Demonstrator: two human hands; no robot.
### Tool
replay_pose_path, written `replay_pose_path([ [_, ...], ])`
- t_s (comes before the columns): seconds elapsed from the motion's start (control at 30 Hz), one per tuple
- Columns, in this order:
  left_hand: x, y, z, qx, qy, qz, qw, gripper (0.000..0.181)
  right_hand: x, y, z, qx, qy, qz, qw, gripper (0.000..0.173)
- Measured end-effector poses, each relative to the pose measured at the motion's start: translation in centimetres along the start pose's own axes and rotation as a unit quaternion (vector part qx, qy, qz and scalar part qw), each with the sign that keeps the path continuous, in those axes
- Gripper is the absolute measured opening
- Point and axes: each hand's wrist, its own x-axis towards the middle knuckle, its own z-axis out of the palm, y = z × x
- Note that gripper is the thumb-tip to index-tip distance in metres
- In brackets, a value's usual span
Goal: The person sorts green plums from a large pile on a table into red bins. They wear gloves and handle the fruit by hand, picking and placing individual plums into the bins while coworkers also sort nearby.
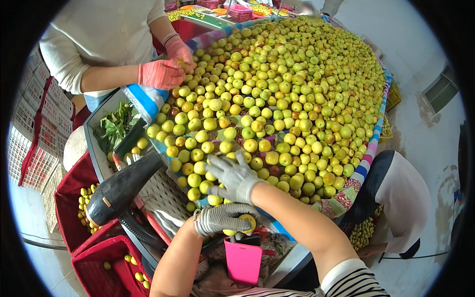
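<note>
Green-yellow fruits, perhaps jujubes (272,157), lie heaped on a patterned cloth (336,198). My left hand (226,219), in a grey striped knit glove, is closed around a yellow-green fruit (248,222), with another at its fingers, at the near edge of the heap. Just above and to the right, my right hand (233,176), in a pale grey glove, spreads its fingers over the loose fruits; whether any fruit lies beneath its palm is hidden. A pink phone case (243,261) stands below my left hand.
A black hair dryer (124,189) lies at left by a grey tray with green leaves (118,124). Red cloth-lined bins (111,267) hold some fruits. Across stands a person in pink gloves (161,74); another person (402,200) is at right. Plastic crates (29,141) are stacked far left.
</note>
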Motion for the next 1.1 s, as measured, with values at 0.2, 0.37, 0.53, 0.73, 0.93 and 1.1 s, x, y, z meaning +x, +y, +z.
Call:
replay_pose_path([
  [0.2, -0.3, 0.2, 0.3, -0.003, -0.013, -0.019, 1.0, 0.043, -11.0, 7.7, -6.3, 0.021, 0.018, 0.097, 0.995, 0.071],
  [0.37, 0.4, 0.1, 0.4, 0.002, -0.021, -0.02, 1.0, 0.037, -17.8, 10.6, -5.5, -0.112, -0.094, 0.176, 0.973, 0.085],
  [0.53, 0.0, 0.8, 0.6, -0.008, -0.023, -0.024, 0.999, 0.027, -15.0, 9.5, -3.9, -0.1, -0.05, 0.082, 0.99, 0.09],
  [0.73, 0.1, 1.0, 0.8, 0.0, -0.02, -0.02, 1.0, 0.041, -8.2, 8.1, 2.4, -0.278, 0.089, -0.082, 0.953, 0.071],
  [0.93, -0.3, -0.1, 0.4, -0.049, -0.064, 0.012, 0.997, 0.053, -0.7, 2.0, 2.3, -0.066, 0.077, -0.109, 0.989, 0.09],
  [1.1, -0.4, 1.4, 0.2, -0.097, -0.055, 0.02, 0.994, 0.064, 1.1, 1.3, 1.8, 0.002, 0.101, -0.191, 0.976, 0.067],
])
